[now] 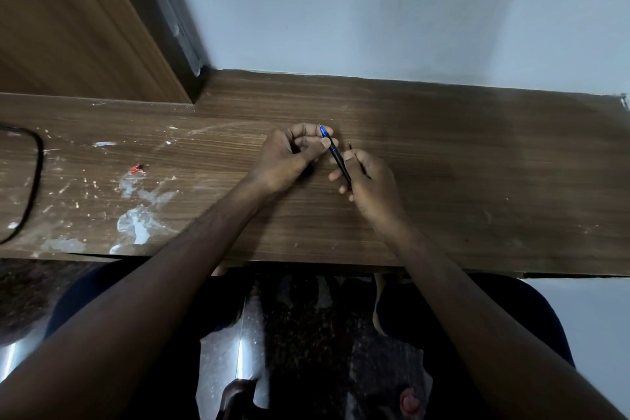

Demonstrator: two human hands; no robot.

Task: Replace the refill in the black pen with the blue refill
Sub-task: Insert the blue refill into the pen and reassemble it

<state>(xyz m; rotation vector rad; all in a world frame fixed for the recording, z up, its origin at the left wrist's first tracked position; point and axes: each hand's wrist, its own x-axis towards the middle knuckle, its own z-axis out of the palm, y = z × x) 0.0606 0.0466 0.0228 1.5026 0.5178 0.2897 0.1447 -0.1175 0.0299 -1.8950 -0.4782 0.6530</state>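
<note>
Over the middle of the wooden desk both my hands hold a slim pen. The black pen runs diagonally, with a blue part at its upper end. My left hand pinches that blue upper end between thumb and fingers. My right hand grips the pen's lower black barrel. A thin dark rod, perhaps another refill, pokes up from my right hand. Something dark lies under my left palm; I cannot tell what it is.
White paint smears and a small red bit mark the desk's left part. A black cable loops at the far left. A wooden panel and pale wall stand behind the desk. My legs are below the front edge.
</note>
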